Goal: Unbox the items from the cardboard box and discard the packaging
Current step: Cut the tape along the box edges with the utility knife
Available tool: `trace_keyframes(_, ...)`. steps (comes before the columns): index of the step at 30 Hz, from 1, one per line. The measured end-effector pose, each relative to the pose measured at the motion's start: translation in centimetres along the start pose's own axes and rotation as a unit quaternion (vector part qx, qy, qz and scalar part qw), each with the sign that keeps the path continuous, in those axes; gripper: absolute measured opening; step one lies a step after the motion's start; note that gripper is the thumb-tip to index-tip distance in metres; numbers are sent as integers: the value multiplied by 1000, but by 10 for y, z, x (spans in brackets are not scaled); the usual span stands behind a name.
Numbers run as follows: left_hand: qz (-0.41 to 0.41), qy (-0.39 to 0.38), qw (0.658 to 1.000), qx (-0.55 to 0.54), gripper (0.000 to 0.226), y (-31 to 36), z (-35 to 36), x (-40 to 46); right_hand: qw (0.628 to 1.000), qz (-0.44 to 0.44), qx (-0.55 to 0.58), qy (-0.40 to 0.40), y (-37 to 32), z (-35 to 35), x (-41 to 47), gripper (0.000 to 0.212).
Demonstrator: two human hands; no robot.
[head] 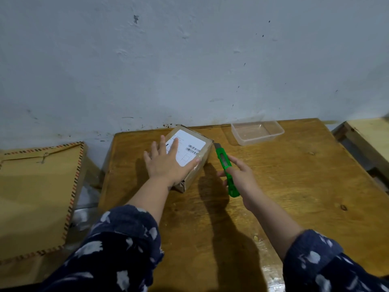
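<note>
While your left hand [168, 163] lies spread flat on top of the cardboard box [189, 152], fingers fanned over the white shipping label [186, 147], you've got the parcel pinned near the back of the worktop [273, 197], toward twelve o'clock. Your right hand [240, 175] is curled round the green box cutter [226, 169], blade tip pointing up toward the box's corner at about one o'clock from the handle. The box looks sealed under clear tape, so this seems to be the opening cut. Keep that left palm pressing down, but slide its thumb back from the right edge, since that's where the blade would run. Go shallow, just through the tape, and draw away from your fingers so the contents stay unmarked. At two o'clock, the clear plastic tray [257, 132] waits, well apart.
</note>
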State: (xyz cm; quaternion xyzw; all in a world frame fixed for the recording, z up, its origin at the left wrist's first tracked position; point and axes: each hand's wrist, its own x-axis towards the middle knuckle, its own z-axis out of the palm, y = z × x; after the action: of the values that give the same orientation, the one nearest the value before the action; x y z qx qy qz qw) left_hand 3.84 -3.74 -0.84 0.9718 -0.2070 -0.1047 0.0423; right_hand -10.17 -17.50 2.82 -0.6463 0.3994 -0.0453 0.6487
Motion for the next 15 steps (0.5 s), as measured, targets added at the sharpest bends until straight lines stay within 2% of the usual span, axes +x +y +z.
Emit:
trace_keyframes(4, -57, -12, 998, -26, 101, 16, 5, -18, 999, -13, -38, -17, 5, -1, -2, 49)
trace_keyframes(7, -62, -13, 997, -34, 98, 25, 9, -34, 999, -12, -46, -21, 6, -3, 1, 51)
trace_keyframes(15, 99, 14, 994, 36, 112, -3, 14, -56, 998, -9, -60, -26, 0, -9, 14, 51)
